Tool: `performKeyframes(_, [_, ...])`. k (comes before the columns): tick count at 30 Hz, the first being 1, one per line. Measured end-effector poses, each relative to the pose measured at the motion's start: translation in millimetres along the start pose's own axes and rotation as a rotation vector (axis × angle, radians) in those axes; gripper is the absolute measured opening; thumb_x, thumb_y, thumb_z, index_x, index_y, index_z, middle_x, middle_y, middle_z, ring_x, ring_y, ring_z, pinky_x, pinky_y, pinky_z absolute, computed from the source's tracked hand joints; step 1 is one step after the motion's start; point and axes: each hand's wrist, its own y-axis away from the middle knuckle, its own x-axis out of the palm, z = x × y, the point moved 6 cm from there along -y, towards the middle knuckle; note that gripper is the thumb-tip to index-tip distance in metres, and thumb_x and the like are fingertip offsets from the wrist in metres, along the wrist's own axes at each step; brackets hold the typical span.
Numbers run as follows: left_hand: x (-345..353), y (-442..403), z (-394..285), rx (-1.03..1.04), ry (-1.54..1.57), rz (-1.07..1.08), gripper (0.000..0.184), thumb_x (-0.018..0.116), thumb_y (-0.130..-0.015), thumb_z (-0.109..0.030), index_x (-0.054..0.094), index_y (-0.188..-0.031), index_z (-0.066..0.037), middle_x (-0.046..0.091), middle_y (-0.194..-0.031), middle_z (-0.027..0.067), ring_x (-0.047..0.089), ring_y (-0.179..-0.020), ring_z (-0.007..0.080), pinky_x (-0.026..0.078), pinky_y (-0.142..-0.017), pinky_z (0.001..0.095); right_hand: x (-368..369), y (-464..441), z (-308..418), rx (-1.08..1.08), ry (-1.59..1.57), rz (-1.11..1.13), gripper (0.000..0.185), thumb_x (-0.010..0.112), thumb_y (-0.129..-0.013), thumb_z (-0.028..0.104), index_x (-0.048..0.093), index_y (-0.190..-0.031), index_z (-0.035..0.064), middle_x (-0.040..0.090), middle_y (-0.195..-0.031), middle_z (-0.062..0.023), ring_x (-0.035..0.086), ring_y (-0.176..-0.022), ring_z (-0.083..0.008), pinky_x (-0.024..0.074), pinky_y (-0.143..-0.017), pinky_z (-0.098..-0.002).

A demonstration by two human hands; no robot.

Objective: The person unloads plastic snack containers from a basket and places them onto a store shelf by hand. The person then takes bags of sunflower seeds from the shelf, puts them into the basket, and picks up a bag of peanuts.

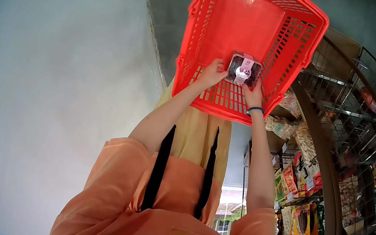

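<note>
A clear plastic box of dark contents (pixel 244 70), perhaps fruit, with a pink and white paper band across it, is inside a red shopping basket (pixel 242 17). My left hand (pixel 213 74) grips the box's left side, thumb along its lower edge. On the lower right corner, the fingers of my right hand (pixel 253 95) hold the same box; a dark band circles that wrist. Both forearms reach over the basket's near rim. Whether the box rests on the basket's bottom or is held just above it, I cannot tell.
Wire shelves (pixel 343 109) curve along the right side, with several bags of packaged snacks (pixel 302 224) hanging or standing on them. A pale wall or floor surface (pixel 65 77) fills the left. Below the basket is yellowish cloth (pixel 190 133).
</note>
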Motion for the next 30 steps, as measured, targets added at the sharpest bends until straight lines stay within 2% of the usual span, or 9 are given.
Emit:
performKeyframes(5, [22, -22, 30, 0.039, 0.025, 0.117, 0.079, 0.064, -0.064, -0.02, 0.024, -0.128, 0.001, 0.047, -0.113, 0.0209, 0.049, -0.103, 0.0261, 0.039, -0.087, 0.0323, 3, 0, -5, -0.127, -0.015, 0.136, 0.075, 0.063, -0.072, 0.013, 0.018, -0.129, -0.0024, 0.038, -0.122, -0.0192, 0.038, -0.114, -0.0248, 0.0352, -0.091, -0.0318])
performKeyframes(7, [24, -23, 22, 0.115, 0.077, 0.183, 0.085, 0.065, -0.061, -0.02, 0.02, -0.13, 0.0, 0.045, -0.115, 0.0216, 0.048, -0.106, 0.0272, 0.038, -0.088, 0.0324, 6, 0, -16, 0.049, -0.128, 0.095, 0.08, 0.069, -0.065, 0.019, 0.025, -0.129, 0.0011, 0.048, -0.113, -0.0172, 0.047, -0.106, -0.0233, 0.0387, -0.087, -0.0332])
performKeyframes(9, [15, -20, 25, 0.069, -0.063, 0.112, 0.089, 0.065, -0.058, -0.021, 0.017, -0.131, 0.0, 0.046, -0.115, 0.0221, 0.048, -0.105, 0.0285, 0.037, -0.088, 0.0321, 6, -8, -18, 0.1, -0.105, 0.125, 0.08, 0.07, -0.063, 0.019, 0.027, -0.128, 0.0012, 0.047, -0.115, -0.0169, 0.046, -0.107, -0.0232, 0.038, -0.088, -0.0331])
performKeyframes(12, [13, -17, 21, 0.105, -0.013, 0.083, 0.091, 0.065, -0.058, -0.023, 0.016, -0.132, -0.004, 0.044, -0.117, 0.0225, 0.047, -0.106, 0.0282, 0.037, -0.089, 0.0313, 8, -12, -13, 0.152, -0.105, 0.208, 0.078, 0.071, -0.062, 0.02, 0.031, -0.126, 0.0011, 0.044, -0.118, -0.0167, 0.045, -0.108, -0.0236, 0.0371, -0.09, -0.0329])
performKeyframes(16, [5, -14, 14, 0.104, -0.094, 0.054, 0.09, 0.064, -0.059, -0.025, 0.016, -0.133, -0.01, 0.045, -0.118, 0.0205, 0.047, -0.106, 0.0314, 0.037, -0.089, 0.0334, 9, -4, 2, 0.203, -0.246, 0.282, 0.074, 0.07, -0.065, 0.017, 0.031, -0.125, 0.0023, 0.04, -0.122, -0.0158, 0.041, -0.111, -0.0264, 0.0337, -0.093, -0.0341])
performKeyframes(19, [2, -7, 7, 0.068, 0.067, 0.08, 0.087, 0.064, -0.06, -0.026, 0.018, -0.133, -0.017, 0.046, -0.118, 0.0181, 0.039, -0.114, 0.0338, 0.034, -0.091, 0.0343, 9, 2, 10, 0.231, -0.381, 0.315, 0.071, 0.07, -0.066, 0.013, 0.03, -0.123, 0.0024, 0.041, -0.12, -0.0146, 0.039, -0.112, -0.0249, 0.0317, -0.094, -0.0339])
performKeyframes(22, [-4, 5, -9, 0.047, -0.027, 0.037, 0.083, 0.062, -0.062, -0.026, 0.02, -0.133, -0.019, 0.045, -0.12, 0.0145, 0.037, -0.114, 0.0352, 0.032, -0.092, 0.0348, 11, 9, 30, 0.127, -0.445, 0.262, 0.063, 0.07, -0.066, 0.01, 0.031, -0.115, 0.0016, 0.043, -0.116, -0.0149, 0.041, -0.11, -0.0224, 0.0343, -0.092, -0.0332])
performKeyframes(28, [-20, 37, -64, -0.004, 0.097, 0.057, 0.072, 0.061, -0.066, -0.02, 0.026, -0.129, -0.016, 0.039, -0.127, 0.0086, 0.04, -0.084, 0.025, 0.033, -0.085, 0.035, 1, 35, 78, -0.089, -0.495, 0.131, 0.055, 0.067, -0.069, 0.004, 0.026, -0.106, 0.0045, 0.044, -0.112, -0.0141, 0.045, -0.103, -0.0174, 0.0395, -0.083, -0.0292])
performKeyframes(30, [-29, 60, -113, 0.316, -0.181, -0.036, 0.065, 0.061, -0.069, -0.016, 0.03, -0.127, -0.013, 0.038, -0.127, 0.0119, 0.038, -0.083, 0.0231, 0.035, -0.082, 0.0326, -5, 53, 86, -0.138, -0.517, 0.059, 0.055, 0.067, -0.069, 0.004, 0.026, -0.106, 0.0048, 0.044, -0.113, -0.0134, 0.045, -0.102, -0.0167, 0.0398, -0.08, -0.028])
